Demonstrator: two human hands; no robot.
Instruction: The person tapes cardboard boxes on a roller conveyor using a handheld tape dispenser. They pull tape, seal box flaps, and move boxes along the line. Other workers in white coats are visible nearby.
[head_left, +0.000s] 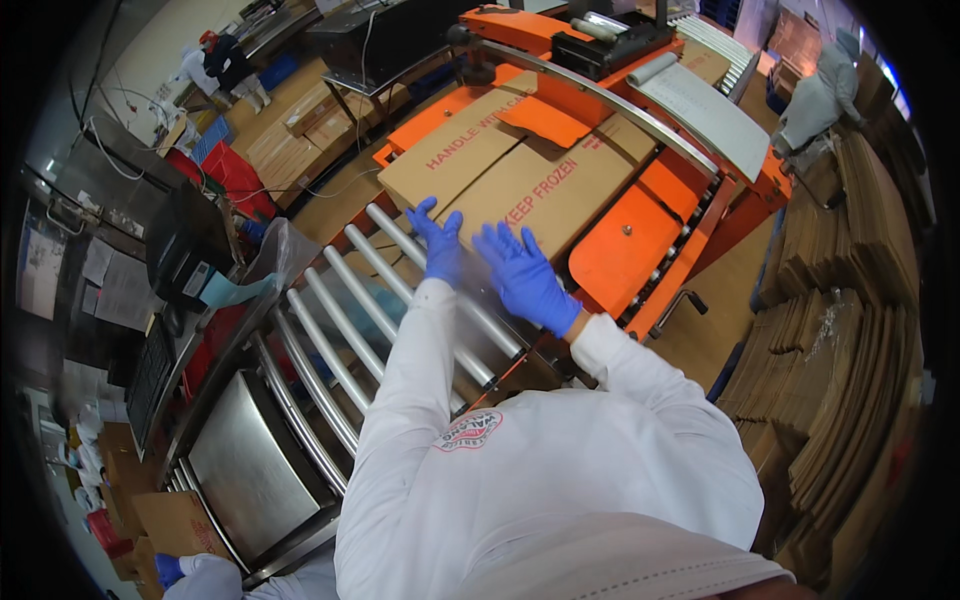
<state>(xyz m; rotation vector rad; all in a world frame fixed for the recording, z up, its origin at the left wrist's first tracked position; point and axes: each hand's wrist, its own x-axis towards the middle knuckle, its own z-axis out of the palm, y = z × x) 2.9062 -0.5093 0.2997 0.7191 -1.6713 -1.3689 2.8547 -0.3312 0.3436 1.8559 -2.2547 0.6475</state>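
Note:
A closed cardboard carton (487, 180) with red print lies in an orange carton-sealing machine (622, 247), its far part under the machine's top frame. My left hand (442, 244), in a blue glove, is at the carton's near left corner with the fingers spread. Beside it my right hand (529, 281), also gloved and slightly blurred, is at the near end of the carton with its fingers extended. Whether either hand touches the carton I cannot tell. Below both hands runs a conveyor of metal rollers (352, 289).
A stainless steel plate (251, 457) sits between rollers at the lower left, near a co-worker's gloved hand (169, 570). Stacked flat cardboard (817, 390) lines the right side. A crank handle (694, 302) sticks out from the machine. A black label printer (187, 255) stands left.

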